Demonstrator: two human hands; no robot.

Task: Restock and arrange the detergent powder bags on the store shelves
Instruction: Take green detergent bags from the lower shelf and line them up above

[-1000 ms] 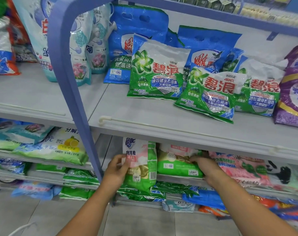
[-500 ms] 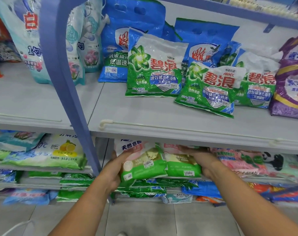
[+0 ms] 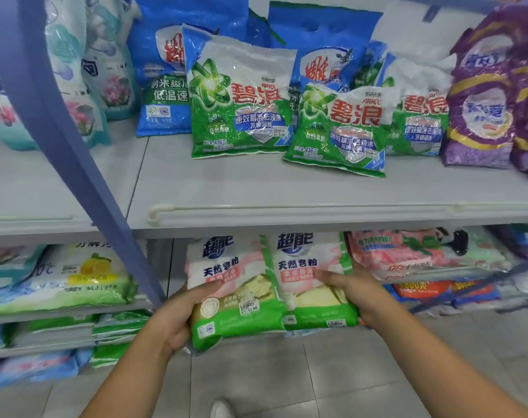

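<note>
Both bags [image 3: 238,297] [image 3: 311,282] have been drawn forward; left hand [image 3: 178,315] and right hand [image 3: 356,294] each clasp one; soft, sagging, best held at the lower edges.

Bright even light, blurred warped edges

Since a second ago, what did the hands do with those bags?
The left hand tipped its pink and green bag from standing to leaning back beside the second bag, which the right hand now grips at its edge. The green bags on the upper shelf stayed put.
</note>
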